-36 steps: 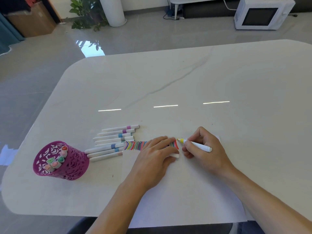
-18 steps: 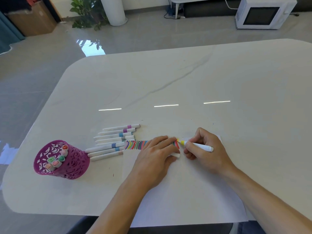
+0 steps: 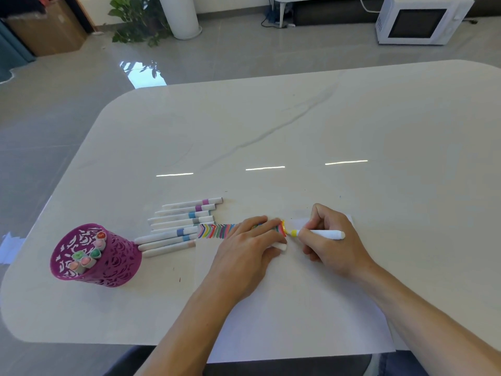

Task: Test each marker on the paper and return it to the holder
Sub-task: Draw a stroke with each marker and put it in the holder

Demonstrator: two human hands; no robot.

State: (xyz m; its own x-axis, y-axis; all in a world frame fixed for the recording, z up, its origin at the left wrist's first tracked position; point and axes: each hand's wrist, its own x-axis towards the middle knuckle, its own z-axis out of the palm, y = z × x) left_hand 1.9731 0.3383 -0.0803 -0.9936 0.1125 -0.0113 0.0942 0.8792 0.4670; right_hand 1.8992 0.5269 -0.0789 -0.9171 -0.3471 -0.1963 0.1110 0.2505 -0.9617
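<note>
Hardly anything has moved since a second ago: the yellow tip has slid just a little along the paper and both hands stay where they were. The right hand point(image 3: 332, 241) is curled closed around a white marker point(image 3: 321, 234), pinching it near the front, and the yellow tip touches the paper point(image 3: 292, 308) right beside the last of the colored marks point(image 3: 217, 230). Those marks run in a row along the paper's far edge. The left hand point(image 3: 248, 249) lies flat and open on the paper, fingers spread over part of the row, pressing the sheet down. A small white cap point(image 3: 279, 246) peeks out from under its fingertips; I cannot tell if the hand is holding it or only resting on it. To the left of the paper, seven more markers point(image 3: 181, 226) lie side by side on the desk point(image 3: 298, 131), their ends close to the sheet. Further left stands a purple holder point(image 3: 96, 256) with cut-out patterns, tilted a bit in this view, with several markers standing inside, colored ends up. On the floor behind the desk sit a white microwave point(image 3: 421, 21), a plant point(image 3: 135, 20) and a box point(image 3: 46, 29).
</note>
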